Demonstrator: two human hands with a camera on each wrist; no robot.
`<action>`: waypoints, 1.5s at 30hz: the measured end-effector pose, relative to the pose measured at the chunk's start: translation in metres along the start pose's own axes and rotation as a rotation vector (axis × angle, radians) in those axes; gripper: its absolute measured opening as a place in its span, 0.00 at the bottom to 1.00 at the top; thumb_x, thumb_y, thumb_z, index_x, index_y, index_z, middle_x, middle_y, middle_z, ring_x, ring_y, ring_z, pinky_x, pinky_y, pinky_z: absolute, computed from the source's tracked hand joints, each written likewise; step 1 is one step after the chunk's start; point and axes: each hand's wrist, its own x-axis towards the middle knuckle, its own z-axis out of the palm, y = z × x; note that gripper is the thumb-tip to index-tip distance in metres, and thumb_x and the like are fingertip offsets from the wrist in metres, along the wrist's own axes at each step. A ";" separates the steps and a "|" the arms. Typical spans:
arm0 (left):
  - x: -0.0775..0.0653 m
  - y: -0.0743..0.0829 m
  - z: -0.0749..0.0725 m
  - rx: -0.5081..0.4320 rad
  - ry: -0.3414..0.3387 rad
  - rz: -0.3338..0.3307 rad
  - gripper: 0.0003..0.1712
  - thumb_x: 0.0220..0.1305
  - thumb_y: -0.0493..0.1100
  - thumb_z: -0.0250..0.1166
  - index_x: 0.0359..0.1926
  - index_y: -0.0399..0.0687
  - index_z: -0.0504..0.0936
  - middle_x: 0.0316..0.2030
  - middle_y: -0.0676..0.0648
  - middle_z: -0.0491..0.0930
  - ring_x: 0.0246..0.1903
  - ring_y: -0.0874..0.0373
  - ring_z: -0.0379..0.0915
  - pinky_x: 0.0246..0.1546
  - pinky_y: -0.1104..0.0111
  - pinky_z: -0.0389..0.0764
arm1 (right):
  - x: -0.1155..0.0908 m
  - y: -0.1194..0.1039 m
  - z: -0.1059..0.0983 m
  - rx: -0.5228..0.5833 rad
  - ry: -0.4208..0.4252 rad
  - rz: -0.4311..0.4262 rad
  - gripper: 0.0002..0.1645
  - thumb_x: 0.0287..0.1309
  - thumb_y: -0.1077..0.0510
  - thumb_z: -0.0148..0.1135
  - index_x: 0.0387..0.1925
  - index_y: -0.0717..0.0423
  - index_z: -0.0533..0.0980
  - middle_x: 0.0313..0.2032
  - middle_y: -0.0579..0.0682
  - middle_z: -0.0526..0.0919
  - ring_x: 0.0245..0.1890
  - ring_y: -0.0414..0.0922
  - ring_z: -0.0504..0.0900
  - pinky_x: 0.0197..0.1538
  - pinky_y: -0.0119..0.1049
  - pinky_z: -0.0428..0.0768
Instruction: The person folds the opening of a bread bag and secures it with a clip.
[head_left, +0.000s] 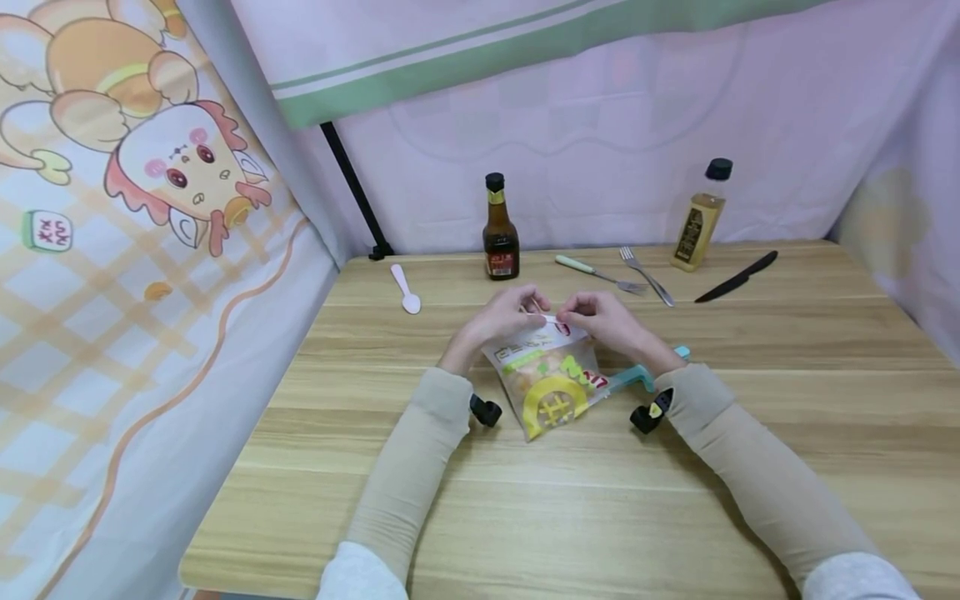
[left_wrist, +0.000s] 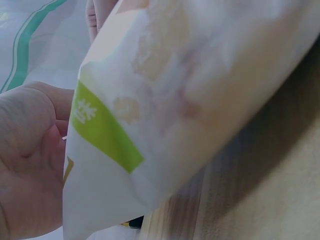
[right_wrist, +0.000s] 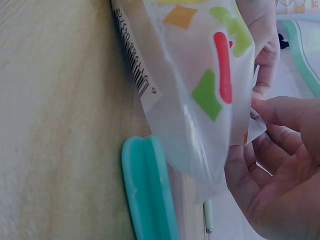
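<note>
A plastic food bag [head_left: 551, 375] with yellow, green and red print stands tilted over the table, its top edge between both hands. My left hand [head_left: 506, 317] pinches the top edge on the left side. Close beside it, my right hand [head_left: 607, 321] pinches the same edge between thumb and fingers, which the right wrist view shows at a folded white flap [right_wrist: 256, 125]. Pale chunks show through the bag in the left wrist view, though what they are is blurred. A teal bag clip [head_left: 633, 379] lies on the table under my right wrist, beside the bag.
Behind the hands stand a dark sauce bottle [head_left: 501, 237] and a yellowish bottle [head_left: 699, 229]. A green-handled fork [head_left: 592, 272], a metal fork [head_left: 648, 277] and a black knife [head_left: 737, 277] lie at the back right. A pink spoon [head_left: 406, 290] lies at the back left of the wooden table [head_left: 322, 467].
</note>
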 end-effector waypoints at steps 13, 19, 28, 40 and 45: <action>-0.006 -0.001 -0.005 0.014 0.082 -0.179 0.12 0.65 0.47 0.74 0.44 0.45 0.87 0.42 0.45 0.86 0.41 0.55 0.78 0.45 0.67 0.75 | 0.002 0.006 -0.001 0.033 -0.010 -0.021 0.16 0.71 0.64 0.63 0.56 0.66 0.80 0.49 0.67 0.86 0.39 0.41 0.83 0.36 0.32 0.84; -0.006 -0.001 -0.006 0.032 0.092 -0.162 0.10 0.67 0.44 0.73 0.44 0.43 0.87 0.43 0.43 0.87 0.42 0.55 0.78 0.49 0.65 0.75 | 0.001 0.005 -0.004 0.013 -0.020 0.001 0.21 0.71 0.63 0.64 0.62 0.64 0.80 0.51 0.66 0.88 0.41 0.43 0.85 0.38 0.34 0.87; -0.007 0.003 -0.005 0.009 0.114 -0.180 0.09 0.69 0.42 0.70 0.46 0.43 0.87 0.44 0.42 0.87 0.43 0.53 0.79 0.52 0.63 0.77 | -0.003 -0.002 -0.006 0.035 -0.003 0.062 0.17 0.70 0.62 0.66 0.58 0.61 0.83 0.51 0.65 0.86 0.41 0.46 0.83 0.40 0.37 0.87; -0.007 0.006 -0.005 0.007 0.126 -0.164 0.09 0.69 0.40 0.70 0.47 0.41 0.88 0.44 0.41 0.88 0.41 0.55 0.80 0.47 0.68 0.77 | -0.005 -0.002 -0.011 0.085 -0.053 0.108 0.20 0.68 0.68 0.63 0.60 0.63 0.82 0.43 0.56 0.85 0.33 0.42 0.81 0.38 0.40 0.87; -0.006 0.005 -0.004 0.024 0.116 -0.146 0.09 0.68 0.40 0.71 0.46 0.42 0.88 0.42 0.42 0.88 0.40 0.55 0.80 0.47 0.67 0.77 | -0.006 -0.003 -0.014 0.120 -0.106 0.114 0.21 0.67 0.70 0.61 0.61 0.66 0.79 0.38 0.52 0.84 0.31 0.41 0.81 0.35 0.36 0.86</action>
